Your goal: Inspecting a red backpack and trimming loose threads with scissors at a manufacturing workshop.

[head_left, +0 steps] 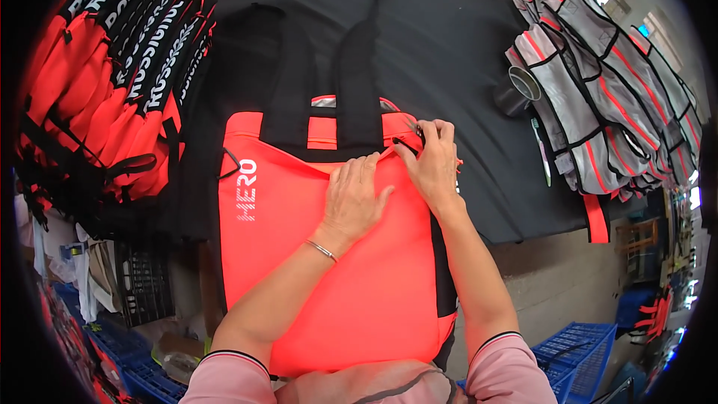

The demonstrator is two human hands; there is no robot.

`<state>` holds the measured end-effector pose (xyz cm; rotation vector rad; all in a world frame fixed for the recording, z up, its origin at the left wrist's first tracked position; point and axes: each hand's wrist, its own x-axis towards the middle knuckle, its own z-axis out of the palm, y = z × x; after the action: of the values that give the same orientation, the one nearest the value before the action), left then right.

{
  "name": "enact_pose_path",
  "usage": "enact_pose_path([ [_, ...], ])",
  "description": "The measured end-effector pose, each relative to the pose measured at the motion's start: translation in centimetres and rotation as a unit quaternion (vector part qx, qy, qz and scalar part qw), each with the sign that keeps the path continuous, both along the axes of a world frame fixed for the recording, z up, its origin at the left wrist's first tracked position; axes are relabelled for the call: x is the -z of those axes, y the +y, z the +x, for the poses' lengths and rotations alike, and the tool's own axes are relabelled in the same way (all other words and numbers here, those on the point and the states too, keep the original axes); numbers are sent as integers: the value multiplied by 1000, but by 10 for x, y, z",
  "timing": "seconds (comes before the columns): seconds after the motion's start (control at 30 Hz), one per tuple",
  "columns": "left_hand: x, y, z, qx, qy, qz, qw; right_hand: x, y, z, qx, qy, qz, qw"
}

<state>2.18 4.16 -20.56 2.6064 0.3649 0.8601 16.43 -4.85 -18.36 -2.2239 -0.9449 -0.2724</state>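
A bright red-orange backpack (359,277) with black side panels lies on the black-covered table, its lower end against my body. Two black shoulder straps (357,82) stretch away from its top across the table. My left hand (351,198) rests flat on the front panel, fingers extended just below the edge of the top opening. At the upper right corner, my right hand (434,164) grips the bag's edge between thumb and fingers. Under that hand the fabric is lifted and gapes a little. What exactly the right fingertips pinch is partly hidden.
Stacked red and black bags (127,97) crowd the left side. Grey bags with black trim (598,97) are piled on the right. Beside them are a dark cup (513,93) and a toothbrush (541,151). Blue crates (576,359) stand below the table (449,37).
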Motion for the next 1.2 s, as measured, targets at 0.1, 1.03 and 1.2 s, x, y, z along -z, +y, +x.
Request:
enact_pose_path([
  [0.1, -3, -2, 0, -19, 1, 1, 1000, 8, -8, -2, -60, -107, -1, 992],
  [1.03, -4, 3, 2, -51, -27, -43, 997, -4, -2, 24, 46, 136, -50, 988],
  [1.2, -18, 22, 23, -53, 129, -124, 982, -3, -2, 22, 38, 159, -33, 986],
])
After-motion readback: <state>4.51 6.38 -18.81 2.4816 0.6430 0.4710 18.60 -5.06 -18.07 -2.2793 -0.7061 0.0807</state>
